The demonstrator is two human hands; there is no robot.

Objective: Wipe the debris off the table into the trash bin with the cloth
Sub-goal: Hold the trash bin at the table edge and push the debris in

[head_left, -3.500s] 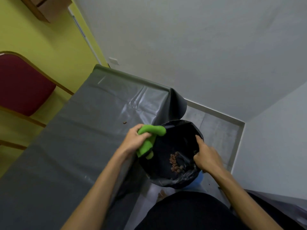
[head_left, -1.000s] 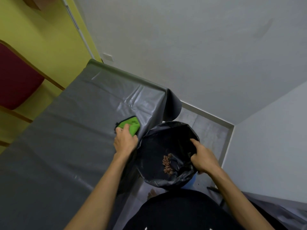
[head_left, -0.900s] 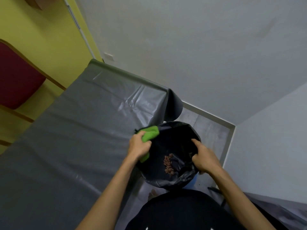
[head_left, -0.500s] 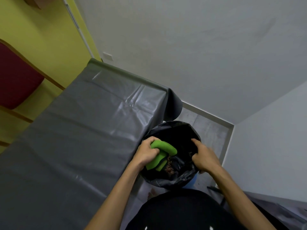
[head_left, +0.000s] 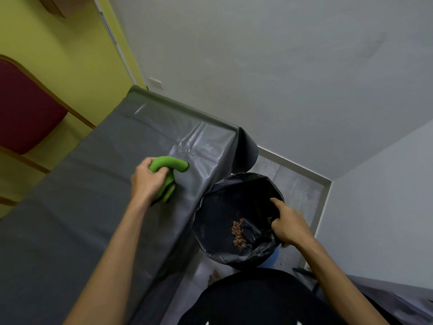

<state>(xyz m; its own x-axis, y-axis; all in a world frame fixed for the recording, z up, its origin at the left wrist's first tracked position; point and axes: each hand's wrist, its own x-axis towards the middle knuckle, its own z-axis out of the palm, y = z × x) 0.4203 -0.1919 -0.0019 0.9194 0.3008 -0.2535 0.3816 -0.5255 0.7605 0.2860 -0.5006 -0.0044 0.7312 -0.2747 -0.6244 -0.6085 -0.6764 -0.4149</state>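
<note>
My left hand (head_left: 148, 180) grips a bunched green cloth (head_left: 169, 164) over the table (head_left: 77, 202), which is covered in a grey plastic sheet, a little in from its right edge. The trash bin (head_left: 225, 202), lined with a black bag, sits just past that edge, below table height. Brown debris (head_left: 238, 232) lies in a small pile inside the bag. My right hand (head_left: 290, 225) holds the bin's rim on its right side, index finger stretched along the rim. I see no debris on the table surface.
A red-cushioned wooden chair (head_left: 25, 109) stands left of the table against the yellow wall. White walls close in behind and to the right. A corner of the grey sheet hangs over the table's far right end (head_left: 246, 151). Grey floor tiles show behind the bin.
My left hand swept the cloth from the table over the bin's mouth, then carried it back up and left onto the table. My right hand stayed on the bin's rim.
</note>
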